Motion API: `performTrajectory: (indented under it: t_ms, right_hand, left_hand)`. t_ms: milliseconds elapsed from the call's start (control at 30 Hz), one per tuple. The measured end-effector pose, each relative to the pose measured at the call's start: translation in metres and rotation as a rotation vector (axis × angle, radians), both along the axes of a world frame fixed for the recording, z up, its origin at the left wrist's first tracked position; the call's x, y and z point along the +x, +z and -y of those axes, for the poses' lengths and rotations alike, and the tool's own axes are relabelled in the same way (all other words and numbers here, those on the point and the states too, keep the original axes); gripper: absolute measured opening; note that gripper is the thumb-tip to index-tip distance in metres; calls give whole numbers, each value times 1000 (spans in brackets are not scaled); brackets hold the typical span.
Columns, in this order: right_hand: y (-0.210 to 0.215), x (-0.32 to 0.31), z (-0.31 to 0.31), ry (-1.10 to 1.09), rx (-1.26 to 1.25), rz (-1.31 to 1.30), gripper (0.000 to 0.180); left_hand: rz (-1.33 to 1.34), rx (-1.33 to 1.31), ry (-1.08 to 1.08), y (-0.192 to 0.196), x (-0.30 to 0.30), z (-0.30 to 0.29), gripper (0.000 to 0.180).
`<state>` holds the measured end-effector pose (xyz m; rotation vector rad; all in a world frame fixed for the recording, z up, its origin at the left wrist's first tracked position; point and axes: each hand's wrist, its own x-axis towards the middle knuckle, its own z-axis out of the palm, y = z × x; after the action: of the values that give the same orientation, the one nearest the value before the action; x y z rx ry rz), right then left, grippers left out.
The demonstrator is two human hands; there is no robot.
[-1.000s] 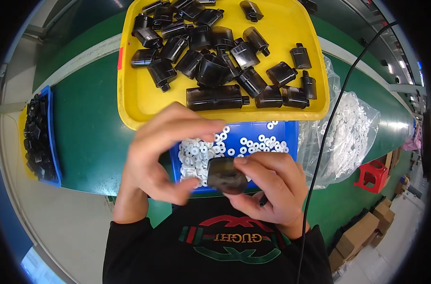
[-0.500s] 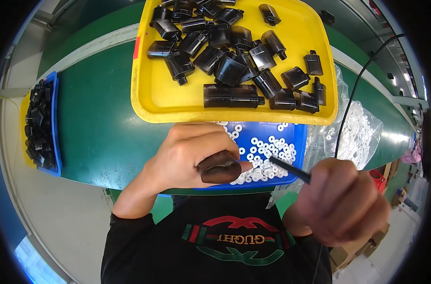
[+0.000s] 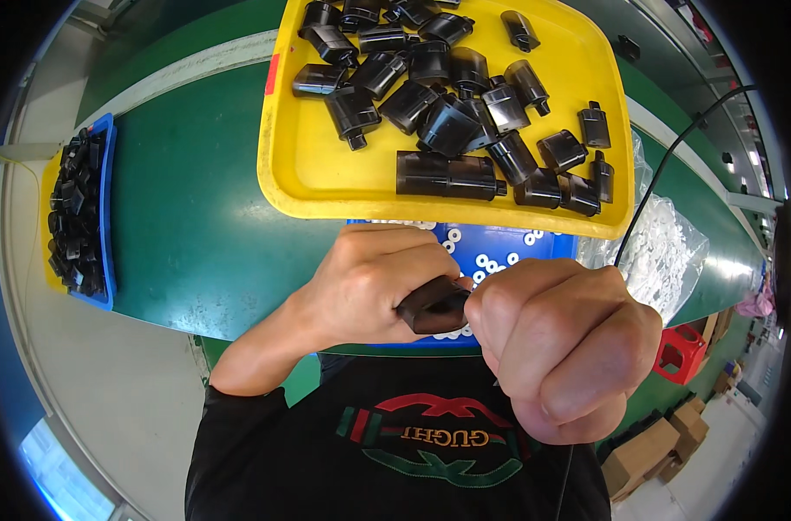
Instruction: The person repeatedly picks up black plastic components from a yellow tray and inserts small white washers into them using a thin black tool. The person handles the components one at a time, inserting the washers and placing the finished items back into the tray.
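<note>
My left hand (image 3: 365, 276) is closed around a dark, see-through plastic cartridge case (image 3: 433, 307), one end of it turned up toward me. Pressed close against the right side of this case is my right hand (image 3: 573, 347), in a fist. The slim black rod-like tool seen in it earlier is now hidden by the fist. Below and behind both hands, white ring washers (image 3: 485, 262) lie in a blue tray (image 3: 556, 247), partly covered by my hands. Beyond them sits a yellow tray (image 3: 343, 205) with several dark cartridge cases (image 3: 447, 126) like the held one.
A bag of white washers (image 3: 656, 260) lies right of the blue tray. A black cable (image 3: 651, 187) hangs down there toward my right hand. Far left, another bin (image 3: 109, 217) is heaped with dark parts. A red stool (image 3: 680, 352) and cardboard boxes (image 3: 643, 456) stand on the floor at right.
My right hand has moved left, up to the case in my left hand, and its tool has gone out of sight. The whole view has shifted slightly.
</note>
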<state>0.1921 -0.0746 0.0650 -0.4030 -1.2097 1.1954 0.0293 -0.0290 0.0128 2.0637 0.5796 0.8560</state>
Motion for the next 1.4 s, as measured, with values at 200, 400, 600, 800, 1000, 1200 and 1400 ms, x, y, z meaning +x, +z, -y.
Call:
performTrajectory:
  t_ms: [200,400,600,800,1000,1200,1400]
  right_hand:
    - [-7,-8,-5,-32,41,1,27]
    - [-25,-14,4,-123,62,-77,30]
    - [3,2,13,-214,131,11,20]
    - [11,33,33,-385,215,509,17]
    - [-59,54,53,-575,111,1460,19]
    - [-85,56,53,-710,147,1546,32]
    - [-94,52,50,-705,241,1567,32]
  left_hand:
    - [57,19,9,-4,0,0,27]
    - [-90,160,24,0,2,2,29]
    - [4,140,64,16,8,-7,18]
    - [-90,134,93,25,3,-14,17]
    - [-255,106,158,38,9,-24,33]
    - [-498,12,207,59,25,-85,51]
    - [-625,216,366,49,72,-196,45]
